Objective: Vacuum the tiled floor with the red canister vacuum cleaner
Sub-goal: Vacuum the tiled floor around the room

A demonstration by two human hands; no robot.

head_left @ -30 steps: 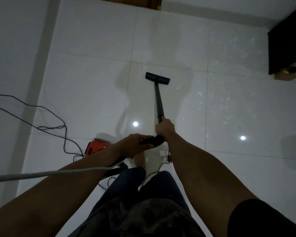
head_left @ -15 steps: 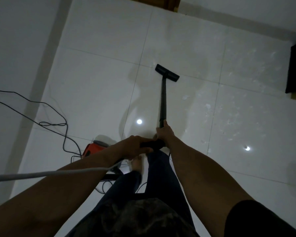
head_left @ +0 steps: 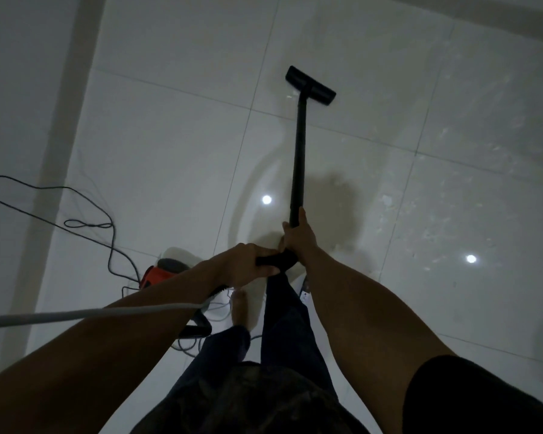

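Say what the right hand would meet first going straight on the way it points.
The right hand points along the black wand it grips; sliding on, it would likely meet the floor nozzle first, though depth is hard to judge.

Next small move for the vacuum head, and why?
Probably swing the floor nozzle rightward. Both the left hand and right hand grip the wand, the nozzle sits on the tiled floor, and white debris flecks lie scattered to its right.
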